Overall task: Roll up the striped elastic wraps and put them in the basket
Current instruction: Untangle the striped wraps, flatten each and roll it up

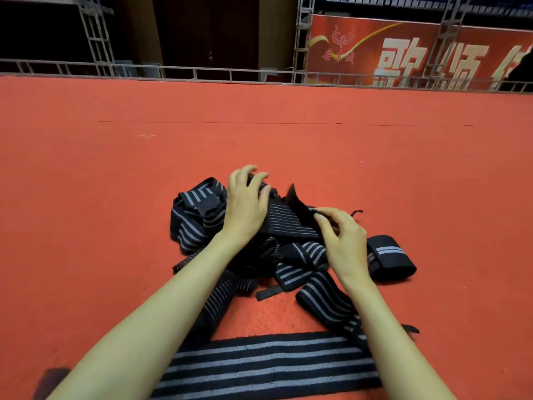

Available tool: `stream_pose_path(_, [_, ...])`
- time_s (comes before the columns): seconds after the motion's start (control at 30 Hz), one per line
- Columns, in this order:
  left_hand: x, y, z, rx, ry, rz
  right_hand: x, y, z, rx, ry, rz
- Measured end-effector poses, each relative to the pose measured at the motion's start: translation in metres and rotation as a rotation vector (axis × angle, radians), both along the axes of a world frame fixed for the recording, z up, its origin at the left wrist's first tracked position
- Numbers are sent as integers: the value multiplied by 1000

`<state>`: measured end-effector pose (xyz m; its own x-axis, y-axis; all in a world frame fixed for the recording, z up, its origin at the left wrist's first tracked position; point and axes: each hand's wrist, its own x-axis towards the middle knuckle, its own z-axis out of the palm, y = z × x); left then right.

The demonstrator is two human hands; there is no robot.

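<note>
From the head view we see a tangled pile of black elastic wraps with grey stripes (199, 220) lying on a wide red carpet (259, 140), close in front of us. Our left hand (248, 203) lies on top of the pile, its fingers spread apart and bent over the far edge of a finely striped black wrap (288, 225), gripping it. Our right hand (343, 241) pinches a black strap end (298, 202) between thumb and fingertips, and the strap end stands up tilted from that wrap. Just to the right of the pile lies a rolled black wrap with a grey band (389, 256), beside our right wrist. Nearest to us, a flat black and grey striped wrap (265, 365) stretches across under both forearms. Open carpet spreads left, right and beyond the pile up to the far edge, where a grey metal truss rail (202, 73) runs across. Behind it hangs a red banner with white characters (403, 47). A dark blurred shape at the lower left corner may be another object; we cannot tell.
</note>
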<state>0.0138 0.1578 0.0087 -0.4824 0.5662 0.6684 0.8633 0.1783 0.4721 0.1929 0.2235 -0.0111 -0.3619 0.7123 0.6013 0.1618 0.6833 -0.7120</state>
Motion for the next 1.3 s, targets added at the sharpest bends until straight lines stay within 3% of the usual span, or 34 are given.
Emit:
stream_pose_path(0.07, [28,-25,15,47,-345,-94,3,-13,1,67,60,18])
stream_pose_path(0.17, [58,-60,32,-50,-1063,-359,9,-40,-5,248,82,98])
stream_pose_path(0.23, [67,-75,27,-18,-1241,-437,13,-59,-13,351,32,186])
stream_pose_path(0.33, [71,-98,13,66,-1166,-333,25,-77,-21,333,-71,305])
stream_pose_path(0.5, [66,-152,-12,132,-1133,-316,54,-76,-35,-203,-438,383])
stream_pose_path(0.67, [56,-201,-35,227,-1114,-256,65,-67,-47,24,-731,93])
stream_pose_path(0.77, [47,-228,-50,295,-1048,-128,69,-67,-44,41,-811,72])
stream_pose_path(0.93, [31,-263,-70,319,-849,200,66,-72,-33,262,-781,55])
stream_pose_path(1.13, [13,-293,-88,338,-797,347,69,-81,-34,257,-721,234])
stream_pose_path(1.3, [13,-294,-95,274,-746,414,75,-70,-36,303,-1038,-26])
